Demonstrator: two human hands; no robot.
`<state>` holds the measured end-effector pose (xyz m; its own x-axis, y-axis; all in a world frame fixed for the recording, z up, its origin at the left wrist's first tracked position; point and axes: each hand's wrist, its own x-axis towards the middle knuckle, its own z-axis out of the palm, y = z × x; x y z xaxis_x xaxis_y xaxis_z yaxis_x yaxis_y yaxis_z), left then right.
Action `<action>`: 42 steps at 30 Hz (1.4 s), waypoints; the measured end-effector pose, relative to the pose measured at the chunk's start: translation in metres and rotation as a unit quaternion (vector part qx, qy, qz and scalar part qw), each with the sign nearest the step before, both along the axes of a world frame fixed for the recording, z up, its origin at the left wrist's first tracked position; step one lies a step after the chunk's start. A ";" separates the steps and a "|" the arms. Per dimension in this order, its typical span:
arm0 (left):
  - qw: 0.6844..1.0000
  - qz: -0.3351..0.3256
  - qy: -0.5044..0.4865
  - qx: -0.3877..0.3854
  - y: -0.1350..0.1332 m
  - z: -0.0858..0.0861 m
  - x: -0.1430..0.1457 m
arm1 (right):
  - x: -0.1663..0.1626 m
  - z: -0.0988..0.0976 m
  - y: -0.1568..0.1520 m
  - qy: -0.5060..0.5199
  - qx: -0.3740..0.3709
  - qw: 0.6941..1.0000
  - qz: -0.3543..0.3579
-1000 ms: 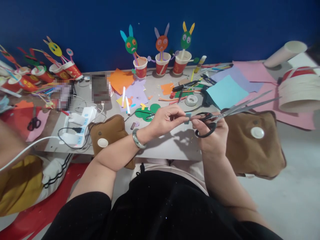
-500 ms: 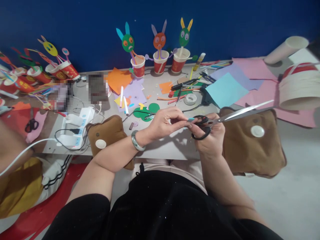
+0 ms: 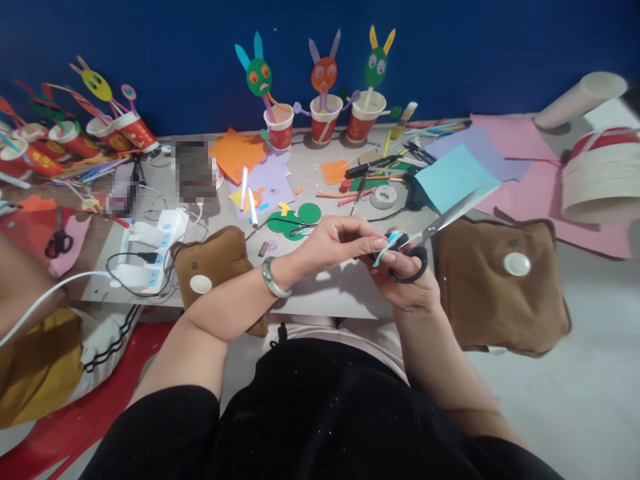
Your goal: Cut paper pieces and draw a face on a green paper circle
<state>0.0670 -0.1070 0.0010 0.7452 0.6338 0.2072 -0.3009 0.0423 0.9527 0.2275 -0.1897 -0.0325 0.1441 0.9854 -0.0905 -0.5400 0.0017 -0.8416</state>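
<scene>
Between the fingertips of my left hand (image 3: 345,241) is a small light-blue paper piece (image 3: 387,248), held in a pinch. My right hand (image 3: 410,283) is closed around the black handles of a pair of scissors (image 3: 434,230). The blades point away to the upper right, over the edge of a light-blue paper sheet (image 3: 457,179). My right thumb and fingertips come close to the paper piece, and whether they grip it too I cannot tell. Green paper shapes (image 3: 287,223) lie on the table (image 3: 340,287) beyond my left hand.
Paper-cup puppets (image 3: 323,123) stand along the blue wall. A tape roll (image 3: 384,196), pens and coloured sheets lie behind my hands. Brown cloth bags (image 3: 500,287) are at both sides. A power strip (image 3: 163,253) with cables is at left, near another person's arm (image 3: 25,280).
The paper piece has turned and shows more of its blue face between my hands. The scissors have swung so their blades tilt more upward, and my right hand has shifted slightly left.
</scene>
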 end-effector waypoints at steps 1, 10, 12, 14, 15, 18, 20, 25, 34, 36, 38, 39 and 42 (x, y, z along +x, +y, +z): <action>1.000 -0.005 0.001 -0.012 -0.001 0.002 0.000 | -0.001 0.002 0.000 0.011 -0.010 1.000 0.008; 0.998 -0.018 0.021 -0.055 -0.004 0.010 0.000 | -0.006 0.012 -0.004 0.047 -0.016 0.998 0.046; 0.998 -0.019 0.025 -0.051 -0.003 0.011 0.000 | -0.006 0.012 -0.004 0.041 -0.017 0.998 0.053; 0.998 -0.024 0.020 -0.050 -0.003 0.011 -0.001 | -0.006 0.013 -0.005 0.041 -0.020 0.997 0.057; 0.998 -0.027 0.015 -0.051 -0.003 0.011 -0.002 | -0.006 0.013 -0.005 0.042 -0.022 0.997 0.058; 0.998 -0.036 0.008 -0.058 -0.003 0.010 -0.002 | -0.007 0.015 -0.004 0.032 -0.020 0.998 0.052; 0.998 -0.034 0.009 -0.059 -0.002 0.008 -0.002 | -0.007 0.015 -0.002 0.004 -0.009 0.999 0.040; 1.000 -0.005 -0.004 -0.017 0.000 0.002 0.001 | -0.006 0.010 0.002 -0.085 0.047 0.994 -0.054; 0.995 0.046 0.000 0.087 0.001 -0.004 0.002 | -0.006 0.006 -0.014 -0.280 0.133 0.918 -0.248; 0.993 0.054 0.000 0.105 0.001 -0.005 0.002 | -0.006 0.008 -0.015 -0.294 0.140 0.909 -0.258; 0.991 0.058 -0.009 0.121 0.001 -0.006 0.001 | -0.006 0.010 -0.015 -0.300 0.151 0.903 -0.268; 0.990 0.057 -0.015 0.126 0.002 -0.007 0.001 | -0.007 0.011 -0.014 -0.303 0.155 0.901 -0.270; 0.990 0.050 -0.022 0.131 0.003 -0.010 0.001 | -0.008 0.014 -0.015 -0.308 0.163 0.897 -0.271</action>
